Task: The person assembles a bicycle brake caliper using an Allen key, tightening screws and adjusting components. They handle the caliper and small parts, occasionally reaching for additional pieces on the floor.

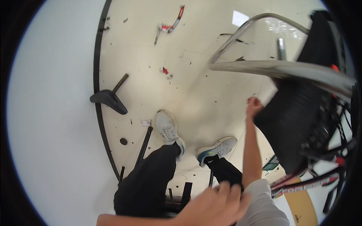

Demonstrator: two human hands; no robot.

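Nearest, the left hand [215,205] is blurred, its fingers bent in front of the grey sleeve [262,203]; whether it grasps anything cannot be determined. Beyond it, the right arm extends forward. The right hand [254,108] has its fingers curled at the left edge of a black panel [294,120]; contact and grip cannot be confirmed. The panel stands at right, beside a bent metal tube [256,67]. Two light shoes [166,126] rest on the floor. Farther left lies a dark grey winged piece [107,98] with a stem; farthest, a red-and-black strip [176,23].
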